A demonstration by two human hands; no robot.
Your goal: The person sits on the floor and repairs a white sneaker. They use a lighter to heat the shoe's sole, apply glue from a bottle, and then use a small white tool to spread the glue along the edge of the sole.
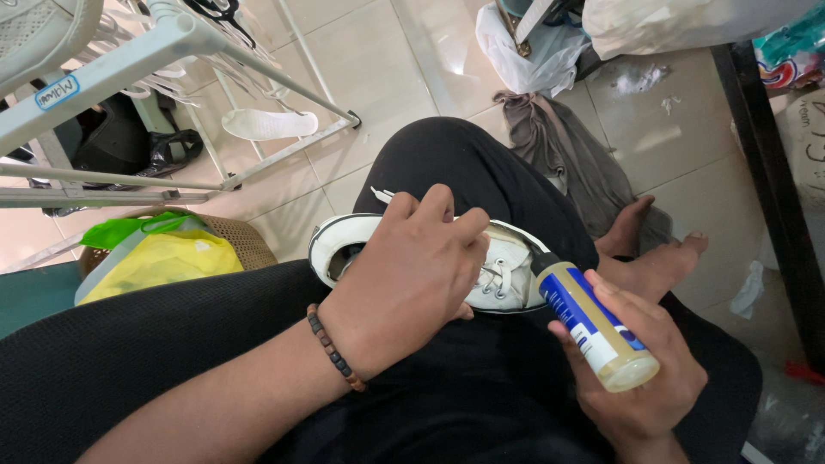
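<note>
On my lap, near centre, a white sneaker (507, 279) lies across black trousers, toe toward the right. My left hand (412, 275) is curled down over the shoe's top and laces, fingers closed on it, steadying it. My right hand (644, 378) is wrapped around a small bottle (597, 326) with a blue-and-white label and pale cream liquid; the black applicator tip is pressed to the sneaker's right edge, the bottle's base tilted up toward me. Risk, as I judge it: the shoe rests only on my thigh, so a hard press could tip it off toward the floor; too firm a squeeze could let liquid run onto the trousers. At far left, a white metal rack (129, 60) carries a small white tag with a blue border on its bar. At left, a yellow plastic bag (163, 262) sits in a woven basket. At far right, a colourful printed package (795, 51) rests on a dark shelf edge.
</note>
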